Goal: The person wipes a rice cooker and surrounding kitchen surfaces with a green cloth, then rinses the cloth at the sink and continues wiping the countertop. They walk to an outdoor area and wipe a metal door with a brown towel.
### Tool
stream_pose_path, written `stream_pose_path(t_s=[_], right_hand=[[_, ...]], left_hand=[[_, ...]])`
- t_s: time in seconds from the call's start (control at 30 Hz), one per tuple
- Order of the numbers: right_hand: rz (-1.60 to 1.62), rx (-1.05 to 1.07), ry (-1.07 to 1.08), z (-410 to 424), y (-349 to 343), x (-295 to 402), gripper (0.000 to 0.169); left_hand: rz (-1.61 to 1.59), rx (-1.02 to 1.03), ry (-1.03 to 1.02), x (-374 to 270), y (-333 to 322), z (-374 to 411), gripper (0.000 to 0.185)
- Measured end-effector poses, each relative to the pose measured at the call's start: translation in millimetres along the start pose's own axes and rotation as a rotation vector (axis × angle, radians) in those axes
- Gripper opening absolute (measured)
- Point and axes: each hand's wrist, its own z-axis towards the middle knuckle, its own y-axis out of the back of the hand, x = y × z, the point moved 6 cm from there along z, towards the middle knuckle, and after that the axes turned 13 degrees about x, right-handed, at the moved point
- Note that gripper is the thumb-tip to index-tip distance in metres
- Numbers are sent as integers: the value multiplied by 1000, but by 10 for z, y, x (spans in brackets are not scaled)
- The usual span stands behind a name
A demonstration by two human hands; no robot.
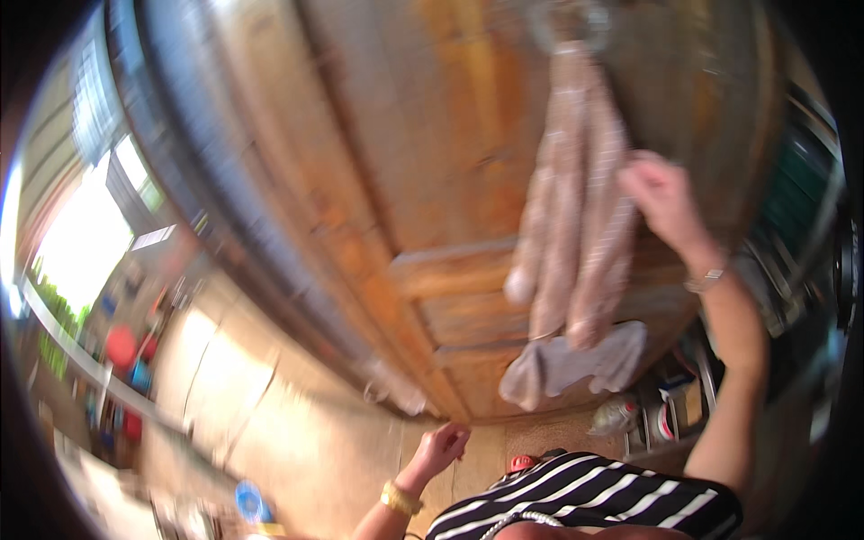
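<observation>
A long pinkish cloth [574,175] hangs in folds in front of a wooden door [466,135]. My right hand [658,192] is at the cloth's right edge, with its fingers closed on that edge, though blur softens the contact. Below the folds is a paler greyish cloth [580,364]; whether the two are joined is unclear. My left hand [442,445] is held low near the foot of the door, fingers curled in, with nothing visible in it.
At the top of the cloth is a blurred, round, translucent thing [570,23]. A rack with small items [665,418] and a plastic bag [613,418] stand low right. Tiled floor [304,398] stretches left, with a blue round object [251,501] on it. Beyond is a bright opening [84,236].
</observation>
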Motion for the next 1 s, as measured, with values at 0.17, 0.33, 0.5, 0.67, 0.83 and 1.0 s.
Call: stream_pose_path(t_s=[0.17, 0.33, 0.5, 0.67, 0.83, 1.0], right_hand=[[457, -340, -272, -55, 896, -279, 29], [400, -188, -182, -30, 229, -22, 25], [552, 124, -120, -89, -821, 375, 21], [633, 566, 22, 13, -1498, 1524, 18], [527, 1207, 440, -815, -3277, 2474, 11], [478, 1383, 928, -2053, -3657, 2651, 13]], left_hand=[[-106, -117, -138, -130, -159, -349, 15], [-290, -357, -131, 198, -395, -1038, 12], [-590, -531, -61, 470, -497, -1594, 12], [-780, -570, -349, 178, -94, -1444, 18], [-1150, -507, -241, 296, -120, -1417, 35], [-1292, -602, -779, 346, -54, -1523, 35]])
